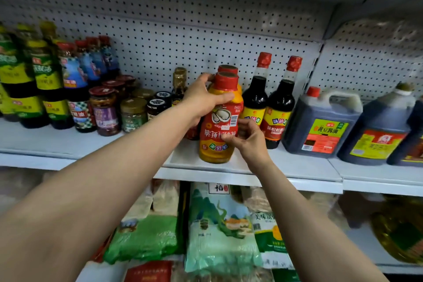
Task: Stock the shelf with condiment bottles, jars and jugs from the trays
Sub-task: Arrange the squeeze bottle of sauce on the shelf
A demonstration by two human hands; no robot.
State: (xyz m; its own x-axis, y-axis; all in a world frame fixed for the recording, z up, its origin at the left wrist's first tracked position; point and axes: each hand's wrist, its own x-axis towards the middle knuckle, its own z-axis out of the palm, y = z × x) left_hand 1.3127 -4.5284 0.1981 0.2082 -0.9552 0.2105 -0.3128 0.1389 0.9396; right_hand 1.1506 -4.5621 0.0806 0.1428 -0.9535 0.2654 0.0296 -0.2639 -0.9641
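Observation:
An orange squeeze bottle [218, 126] with a red cap and a red oyster label stands on the white shelf [286, 165], near its front edge. My left hand [203, 96] grips its shoulder just under the cap. My right hand [246, 139] pinches the lower label from the right side. A second bottle of the same kind [229, 69] stands right behind it, mostly hidden.
Two dark sauce bottles [267, 101] and large dark jugs [320, 123] stand to the right. Jars [134, 114], a small gold-capped bottle [179, 86] and tall oil bottles [43, 80] fill the left. Bagged rice [219, 231] lies on the shelf below. No tray is in view.

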